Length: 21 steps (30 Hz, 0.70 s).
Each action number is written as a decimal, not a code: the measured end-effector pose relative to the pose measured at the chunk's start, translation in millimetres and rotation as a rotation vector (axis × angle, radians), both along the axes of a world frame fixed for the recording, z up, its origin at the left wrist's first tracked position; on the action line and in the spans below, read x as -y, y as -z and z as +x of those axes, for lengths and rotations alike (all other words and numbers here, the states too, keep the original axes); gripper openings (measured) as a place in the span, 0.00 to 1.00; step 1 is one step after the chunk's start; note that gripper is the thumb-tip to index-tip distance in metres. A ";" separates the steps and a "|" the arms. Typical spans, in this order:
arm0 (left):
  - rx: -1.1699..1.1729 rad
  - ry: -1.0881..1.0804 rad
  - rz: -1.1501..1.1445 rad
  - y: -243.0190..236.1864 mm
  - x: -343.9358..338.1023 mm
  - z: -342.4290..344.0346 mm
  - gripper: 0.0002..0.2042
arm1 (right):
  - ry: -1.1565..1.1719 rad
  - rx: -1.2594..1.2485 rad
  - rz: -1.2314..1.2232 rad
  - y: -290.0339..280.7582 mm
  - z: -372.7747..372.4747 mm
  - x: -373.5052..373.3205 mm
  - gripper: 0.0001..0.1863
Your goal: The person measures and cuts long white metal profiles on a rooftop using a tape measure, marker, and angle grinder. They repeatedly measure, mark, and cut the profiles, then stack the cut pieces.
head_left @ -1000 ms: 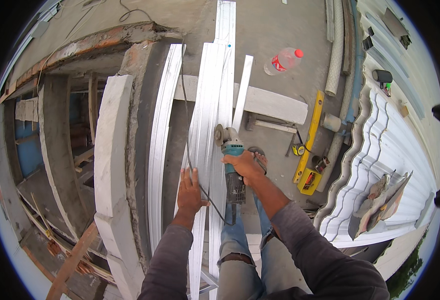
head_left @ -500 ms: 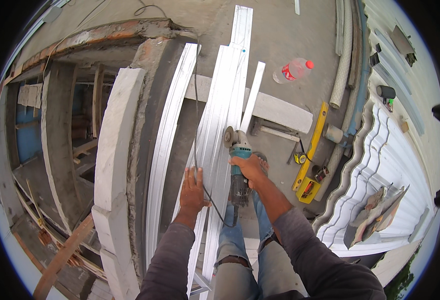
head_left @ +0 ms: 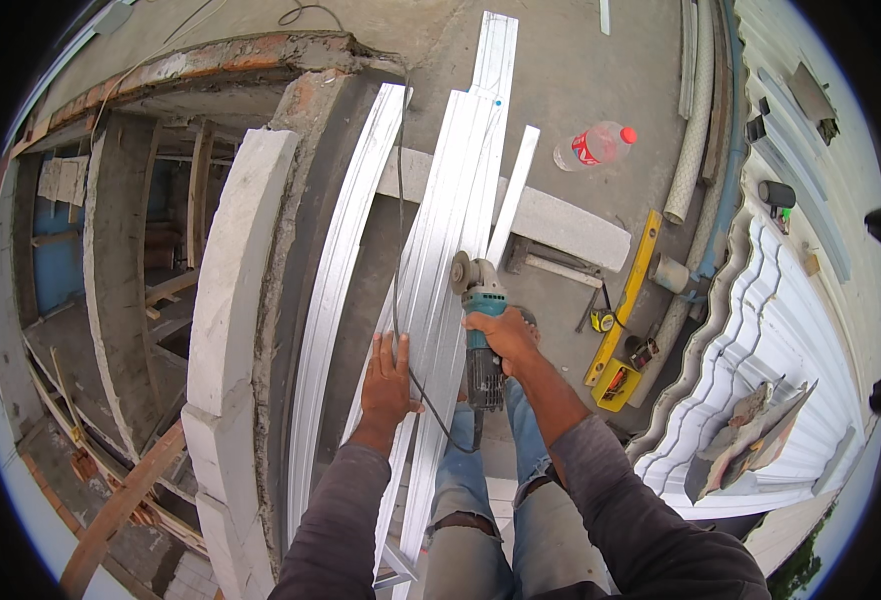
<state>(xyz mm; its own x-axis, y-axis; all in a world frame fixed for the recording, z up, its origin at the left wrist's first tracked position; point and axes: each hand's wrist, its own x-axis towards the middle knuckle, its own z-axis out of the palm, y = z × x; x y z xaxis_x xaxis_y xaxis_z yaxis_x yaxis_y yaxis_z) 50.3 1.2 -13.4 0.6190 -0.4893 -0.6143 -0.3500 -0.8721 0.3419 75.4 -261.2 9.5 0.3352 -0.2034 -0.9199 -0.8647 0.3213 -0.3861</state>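
Clearly, the grinder point(head_left: 485, 303) matters most here: it lies along the right side of the overlapping metal strips point(head_left: 444, 235), its disc point(head_left: 460, 270) over their right part, though whether it touches the metal cannot be told. The right hand point(head_left: 506, 337) is closed around the grinder's body. The left hand point(head_left: 388, 388) is open and lies flat on the left part of the strips, thumb out to the right, gripping nothing.

To work well from here, I would steady the strips with firm, even palm pressure, keeping that left hand on the near side, well apart from the disc. The cord point(head_left: 402, 215) looks like the weak point: it crosses the strips and passes just beside the left fingertips, so drawing it off to one side would be wise. A single hand on a grinder seems a loose hold; the tool could kick if the disc binds. The legs point(head_left: 476, 545) are close to the near end of the grinder, so a wider stance would probably be safer.
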 end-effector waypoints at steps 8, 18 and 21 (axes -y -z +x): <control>0.022 0.011 -0.004 5.4 -3.7 -2.0 0.79 | -0.011 -0.058 -0.030 -11.0 8.9 -2.8 0.23; 0.011 0.018 0.007 -0.5 -1.6 0.2 0.78 | -0.266 -0.147 -0.168 -33.4 18.5 -4.6 0.42; 0.026 0.008 0.018 2.5 -2.0 -0.7 0.78 | -0.263 -0.140 -0.157 -38.1 20.7 -3.9 0.43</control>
<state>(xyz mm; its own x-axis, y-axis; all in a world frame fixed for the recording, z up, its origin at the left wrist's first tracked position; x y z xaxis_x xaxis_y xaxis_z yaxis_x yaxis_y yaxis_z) 49.5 3.2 -15.9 0.6310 -0.4834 -0.6067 -0.3662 -0.8751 0.3165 96.1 -257.3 47.5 0.2677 -0.2693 -0.9251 -0.9582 0.0263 -0.2850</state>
